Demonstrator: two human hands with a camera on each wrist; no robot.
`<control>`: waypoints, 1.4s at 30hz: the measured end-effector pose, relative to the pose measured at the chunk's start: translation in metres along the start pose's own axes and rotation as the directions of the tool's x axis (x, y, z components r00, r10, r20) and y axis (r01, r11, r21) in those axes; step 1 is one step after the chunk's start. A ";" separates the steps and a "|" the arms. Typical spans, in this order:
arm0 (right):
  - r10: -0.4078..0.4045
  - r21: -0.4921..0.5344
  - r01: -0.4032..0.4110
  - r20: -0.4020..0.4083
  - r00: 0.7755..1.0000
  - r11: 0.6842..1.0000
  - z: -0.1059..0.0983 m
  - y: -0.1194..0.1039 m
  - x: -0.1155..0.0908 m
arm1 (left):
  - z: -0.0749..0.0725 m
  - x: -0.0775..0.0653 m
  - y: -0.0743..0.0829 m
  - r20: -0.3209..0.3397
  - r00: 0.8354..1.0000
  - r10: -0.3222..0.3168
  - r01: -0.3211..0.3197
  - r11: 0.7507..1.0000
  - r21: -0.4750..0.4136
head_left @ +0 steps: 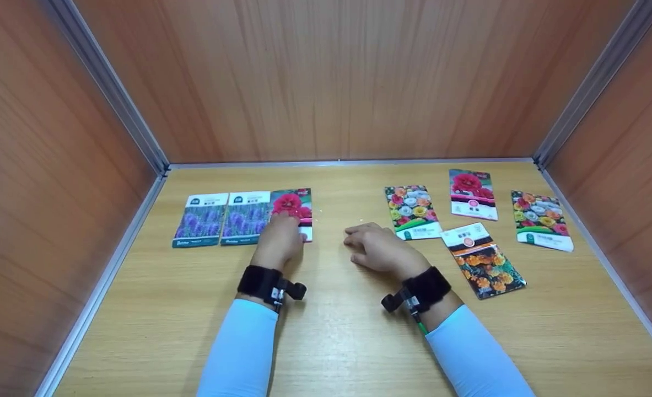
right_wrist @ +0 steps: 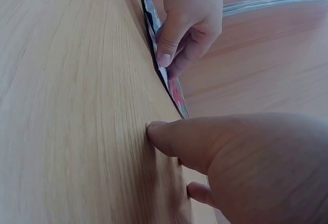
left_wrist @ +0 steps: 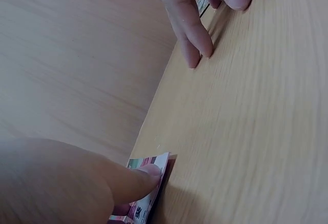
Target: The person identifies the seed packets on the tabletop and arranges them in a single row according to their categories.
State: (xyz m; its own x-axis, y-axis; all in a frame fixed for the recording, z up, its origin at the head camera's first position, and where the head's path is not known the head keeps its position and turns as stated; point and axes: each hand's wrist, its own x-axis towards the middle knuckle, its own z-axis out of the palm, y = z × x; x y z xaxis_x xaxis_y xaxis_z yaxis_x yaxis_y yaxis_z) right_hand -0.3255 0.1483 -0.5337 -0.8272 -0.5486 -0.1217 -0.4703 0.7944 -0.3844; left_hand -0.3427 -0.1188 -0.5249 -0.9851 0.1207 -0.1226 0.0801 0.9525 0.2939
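Person's left arm (head_left: 243, 350) comes up from the bottom edge, a bit left of centre, and the left hand (head_left: 281, 237) is just left of mid-frame, fingers aimed up the frame. Left thumb (left_wrist: 130, 184) sticks out pretty straight, lower left in that wrist's view. Right arm (head_left: 477, 355) slants up-left from the lower right, right hand (head_left: 383, 248) loosely bent, fingertips pointing left. Hands well apart.
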 end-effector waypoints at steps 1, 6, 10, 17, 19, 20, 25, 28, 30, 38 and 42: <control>0.000 0.000 0.000 -0.001 1.000 1.000 0.000 0.000 0.000 | 0.000 0.000 0.000 0.000 1.000 -0.003 0.003 1.000 -0.001; -0.001 0.006 0.001 -0.006 1.000 1.000 0.000 0.000 -0.001 | 0.001 0.001 0.000 -0.005 1.000 0.014 -0.014 1.000 0.001; -0.006 0.014 0.006 -0.015 1.000 1.000 0.000 -0.001 -0.002 | 0.001 0.001 -0.001 -0.020 0.999 0.027 -0.027 1.000 0.003; 0.011 0.013 -0.011 -0.008 1.000 1.000 0.001 -0.002 -0.002 | 0.001 0.002 -0.001 -0.012 1.000 0.012 -0.012 1.000 -0.019; 0.013 0.012 -0.013 -0.005 1.000 1.000 0.001 -0.002 -0.001 | 0.000 0.003 -0.001 -0.006 1.000 0.008 -0.009 1.000 -0.022; 0.013 0.011 -0.013 -0.005 1.000 1.000 0.001 -0.001 -0.001 | 0.000 0.003 -0.001 -0.002 1.000 0.008 -0.008 1.000 -0.023; 0.012 0.009 -0.012 0.002 1.000 1.000 0.001 -0.001 0.000 | -0.001 0.004 0.000 0.020 1.000 -0.001 0.002 0.999 -0.048; 0.012 0.005 -0.012 0.006 1.000 1.000 0.000 -0.001 0.000 | -0.002 0.004 0.000 0.026 1.000 -0.006 0.008 0.998 -0.064; 0.008 0.002 -0.008 0.007 1.000 1.000 -0.001 -0.002 0.000 | -0.004 0.004 0.001 0.024 1.000 -0.005 0.007 0.998 -0.068; 0.033 0.022 -0.031 -0.107 0.994 0.999 -0.006 0.002 0.000 | -0.006 0.004 0.003 0.004 1.000 -0.005 0.005 0.998 -0.061; 0.148 0.038 -0.144 -0.214 0.966 0.989 -0.016 0.018 -0.004 | -0.004 0.002 0.010 0.006 1.000 -0.006 0.006 0.997 -0.079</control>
State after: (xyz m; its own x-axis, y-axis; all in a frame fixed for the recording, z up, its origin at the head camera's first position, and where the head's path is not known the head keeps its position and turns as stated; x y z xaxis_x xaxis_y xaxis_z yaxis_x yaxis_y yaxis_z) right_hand -0.3351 0.1690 -0.5248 -0.9343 -0.3559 0.0212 -0.3346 0.8546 -0.3971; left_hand -0.3441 -0.1103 -0.5183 -0.9846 0.1168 -0.1304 0.0616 0.9283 0.3668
